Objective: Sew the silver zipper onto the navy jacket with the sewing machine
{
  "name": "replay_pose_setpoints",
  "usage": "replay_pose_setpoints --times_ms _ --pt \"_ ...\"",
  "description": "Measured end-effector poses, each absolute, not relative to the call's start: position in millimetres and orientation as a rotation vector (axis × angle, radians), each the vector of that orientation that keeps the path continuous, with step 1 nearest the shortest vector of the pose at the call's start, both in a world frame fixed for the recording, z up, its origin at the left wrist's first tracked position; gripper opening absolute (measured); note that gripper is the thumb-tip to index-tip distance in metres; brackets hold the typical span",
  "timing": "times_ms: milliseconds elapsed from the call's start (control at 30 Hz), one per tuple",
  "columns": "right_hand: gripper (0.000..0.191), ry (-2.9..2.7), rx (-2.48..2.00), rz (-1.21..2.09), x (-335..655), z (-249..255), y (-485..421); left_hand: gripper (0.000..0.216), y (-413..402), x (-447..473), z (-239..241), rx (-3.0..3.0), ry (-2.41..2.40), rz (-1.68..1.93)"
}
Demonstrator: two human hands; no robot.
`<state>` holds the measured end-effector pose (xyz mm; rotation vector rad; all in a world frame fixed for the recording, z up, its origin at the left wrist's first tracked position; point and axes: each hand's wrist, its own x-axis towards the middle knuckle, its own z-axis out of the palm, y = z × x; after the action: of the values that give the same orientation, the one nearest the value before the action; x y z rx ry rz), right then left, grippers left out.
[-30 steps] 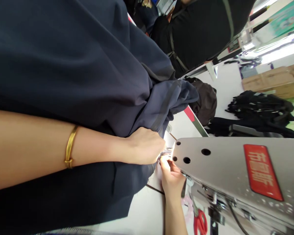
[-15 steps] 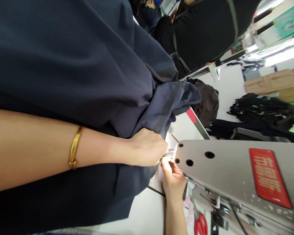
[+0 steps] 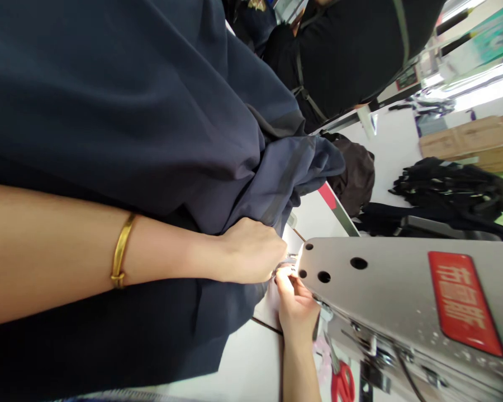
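Observation:
A large spread of navy fabric (image 3: 159, 123), with a darker tape strip (image 3: 291, 173) along one bunched part, fills the left side. Over it reaches my left hand (image 3: 254, 251), fingers curled down onto the fabric close to the presser foot (image 3: 292, 259) of a sewing machine (image 3: 385, 285). Coming up from below, my right hand (image 3: 297, 312) has thumb and fingers pinched at the fabric's edge beside that foot. My fingertips nearly meet there. The needle and the stitched spot are mostly hidden by my hands and the machine head.
Red-handled scissors (image 3: 342, 382) lie below the machine, near my right wrist. A person in black (image 3: 343, 67) works at the upper right. Beyond the machine are a dark brown cloth bundle (image 3: 354, 176), a heap of black garments (image 3: 448, 187) and cardboard boxes (image 3: 465, 142).
Almost nothing differs. My left forearm and its gold bracelet have shifted slightly left; both hands keep their places at the presser foot, and the view has tilted a little.

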<state>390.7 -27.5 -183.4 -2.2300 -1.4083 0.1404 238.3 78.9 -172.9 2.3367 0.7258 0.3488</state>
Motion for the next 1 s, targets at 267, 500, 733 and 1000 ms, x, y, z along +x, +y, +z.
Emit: replay_pose_setpoints --times_ms 267,500,733,1000 --pt "0.031 -1.376 -2.203 0.157 385.4 -181.8 -24.8 0.011 78.4 238.8 -173.9 2.337 0.725 0.37" --pt "0.029 -1.403 -2.184 0.16 381.6 -179.6 -22.2 0.01 80.0 238.9 -173.7 2.343 0.713 0.356" --pt "0.029 -1.417 -2.181 0.153 383.1 -180.5 -22.8 0.008 79.9 238.7 -173.9 2.344 0.693 0.336" --pt "0.028 -1.437 -2.187 0.131 385.6 -180.7 -23.7 0.009 78.4 239.5 -177.1 2.375 0.675 0.39"
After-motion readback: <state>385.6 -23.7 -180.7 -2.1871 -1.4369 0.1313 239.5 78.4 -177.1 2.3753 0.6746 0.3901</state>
